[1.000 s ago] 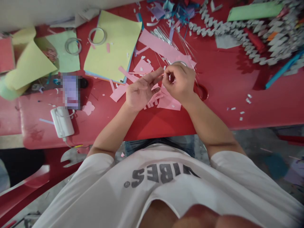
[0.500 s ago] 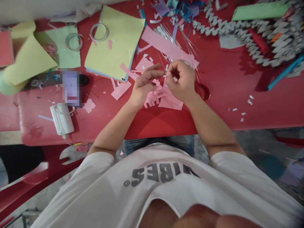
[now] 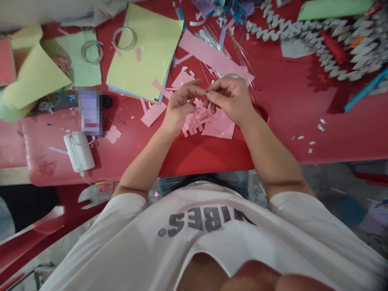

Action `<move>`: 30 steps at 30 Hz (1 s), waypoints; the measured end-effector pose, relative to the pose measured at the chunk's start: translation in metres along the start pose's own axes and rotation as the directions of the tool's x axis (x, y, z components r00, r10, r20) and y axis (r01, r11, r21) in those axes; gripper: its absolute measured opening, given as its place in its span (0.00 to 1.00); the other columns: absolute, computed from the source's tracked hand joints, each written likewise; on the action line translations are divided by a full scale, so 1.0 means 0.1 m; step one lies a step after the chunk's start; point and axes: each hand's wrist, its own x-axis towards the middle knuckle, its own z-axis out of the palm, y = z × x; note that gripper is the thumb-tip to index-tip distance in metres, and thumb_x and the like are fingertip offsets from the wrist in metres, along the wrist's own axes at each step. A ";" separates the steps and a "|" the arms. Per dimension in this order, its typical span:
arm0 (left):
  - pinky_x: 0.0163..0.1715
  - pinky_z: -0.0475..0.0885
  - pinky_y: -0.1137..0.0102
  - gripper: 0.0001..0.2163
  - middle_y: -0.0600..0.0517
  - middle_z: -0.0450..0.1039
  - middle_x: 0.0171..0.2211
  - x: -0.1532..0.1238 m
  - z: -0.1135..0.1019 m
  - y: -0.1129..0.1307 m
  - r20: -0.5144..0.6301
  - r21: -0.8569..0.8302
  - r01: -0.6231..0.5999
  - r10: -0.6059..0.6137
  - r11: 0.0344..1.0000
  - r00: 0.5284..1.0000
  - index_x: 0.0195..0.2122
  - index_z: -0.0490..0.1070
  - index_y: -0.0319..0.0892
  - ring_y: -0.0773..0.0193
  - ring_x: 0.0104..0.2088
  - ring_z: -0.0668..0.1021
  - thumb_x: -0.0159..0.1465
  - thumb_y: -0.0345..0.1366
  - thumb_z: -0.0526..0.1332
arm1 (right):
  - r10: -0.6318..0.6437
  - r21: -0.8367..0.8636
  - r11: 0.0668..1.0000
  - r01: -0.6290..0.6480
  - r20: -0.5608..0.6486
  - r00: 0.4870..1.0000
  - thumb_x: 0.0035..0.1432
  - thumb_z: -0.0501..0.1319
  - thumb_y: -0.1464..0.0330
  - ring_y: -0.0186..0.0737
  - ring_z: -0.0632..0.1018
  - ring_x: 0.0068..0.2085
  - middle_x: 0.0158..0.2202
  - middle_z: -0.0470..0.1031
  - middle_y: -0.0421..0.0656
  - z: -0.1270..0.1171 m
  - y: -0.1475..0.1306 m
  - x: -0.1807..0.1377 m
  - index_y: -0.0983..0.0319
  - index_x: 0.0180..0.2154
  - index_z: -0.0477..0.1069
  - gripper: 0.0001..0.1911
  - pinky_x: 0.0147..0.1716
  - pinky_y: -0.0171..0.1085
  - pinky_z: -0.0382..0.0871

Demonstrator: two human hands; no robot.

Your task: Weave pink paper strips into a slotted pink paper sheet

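My left hand (image 3: pixel 182 106) and my right hand (image 3: pixel 228 100) meet at the fingertips above the red table (image 3: pixel 206 157). A thin pale sliver, probably paper, shows in my right hand's pinch. My left fingers touch that pinch, but I cannot tell whether they grip it. Beneath my left hand lies a fringed piece of pink paper (image 3: pixel 194 122), and a pink paper sheet (image 3: pixel 220 129) lies under my right wrist. A red scissor handle (image 3: pixel 262 113) is partly hidden beside my right hand.
A long pink strip (image 3: pixel 212 54) and thin silver strips (image 3: pixel 209 38) lie ahead. A yellow paper stack (image 3: pixel 142 52) is to the left, near a white charger (image 3: pixel 79 153). A grey folded-paper chain (image 3: pixel 303 34) covers the upper right. The table's front edge runs past my torso.
My hands have drawn closer, with my left fingertips now against my right hand's pinch. My right hand has turned flatter, and the view has shifted slightly.
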 end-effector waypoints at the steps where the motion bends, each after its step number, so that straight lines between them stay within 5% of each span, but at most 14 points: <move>1: 0.60 0.70 0.51 0.14 0.56 0.68 0.61 0.01 -0.01 0.00 0.001 0.025 -0.011 0.011 1.000 1.000 0.44 0.76 0.51 0.46 0.63 0.70 0.59 0.32 0.59 | -0.009 -0.022 1.000 0.008 -0.034 0.999 0.60 0.66 0.50 0.34 0.74 0.23 0.27 0.77 0.39 0.00 0.00 -0.01 0.57 0.33 0.74 0.18 0.22 0.39 0.71; 9: 0.56 0.71 0.47 0.20 0.59 0.72 0.56 0.08 -0.18 -0.07 -0.087 0.194 -0.006 0.024 0.981 0.996 0.54 0.70 0.59 0.51 0.52 0.73 0.60 0.38 0.61 | -0.029 -0.075 0.997 0.016 -0.164 0.986 0.60 0.66 0.47 0.30 0.69 0.21 0.22 0.72 0.36 -0.03 0.11 0.05 0.58 0.31 0.70 0.21 0.21 0.37 0.66; 13: 0.63 0.57 0.38 0.19 0.50 0.70 0.54 0.08 -0.25 -0.19 -0.108 0.576 0.028 0.042 0.817 0.993 0.50 0.73 0.54 0.41 0.58 0.66 0.56 0.42 0.69 | -0.060 -0.197 0.980 0.023 -0.186 0.981 0.59 0.65 0.45 0.31 0.71 0.24 0.26 0.74 0.38 -0.11 0.28 0.10 0.57 0.31 0.71 0.22 0.25 0.38 0.70; 16: 0.65 0.46 0.36 0.22 0.45 0.66 0.56 0.07 -0.24 -0.31 -0.111 0.711 0.072 0.010 0.700 0.994 0.48 0.74 0.51 0.33 0.63 0.58 0.51 0.43 0.74 | -0.077 -0.354 0.935 0.027 -0.129 0.989 0.59 0.64 0.44 0.35 0.73 0.28 0.28 0.75 0.39 -0.14 0.42 0.12 0.57 0.31 0.72 0.23 0.32 0.42 0.74; 22: 0.65 0.41 0.37 0.21 0.43 0.63 0.57 0.11 -0.22 -0.48 -0.115 0.746 0.093 -0.011 0.659 0.993 0.44 0.74 0.49 0.31 0.63 0.56 0.51 0.44 0.75 | -0.087 -0.467 0.884 0.040 -0.080 0.993 0.63 0.61 0.46 0.40 0.77 0.36 0.34 0.77 0.41 -0.12 0.54 0.10 0.57 0.36 0.73 0.21 0.42 0.46 0.77; 30: 0.64 0.41 0.35 0.11 0.43 0.66 0.53 0.13 -0.25 -0.53 -0.120 0.682 0.063 0.027 0.729 0.992 0.32 0.73 0.45 0.33 0.62 0.58 0.54 0.40 0.73 | -0.079 -0.531 0.845 0.056 -0.021 0.997 0.68 0.55 0.48 0.37 0.74 0.29 0.20 0.65 0.37 -0.10 0.52 0.05 0.59 0.29 0.73 0.25 0.46 0.47 0.77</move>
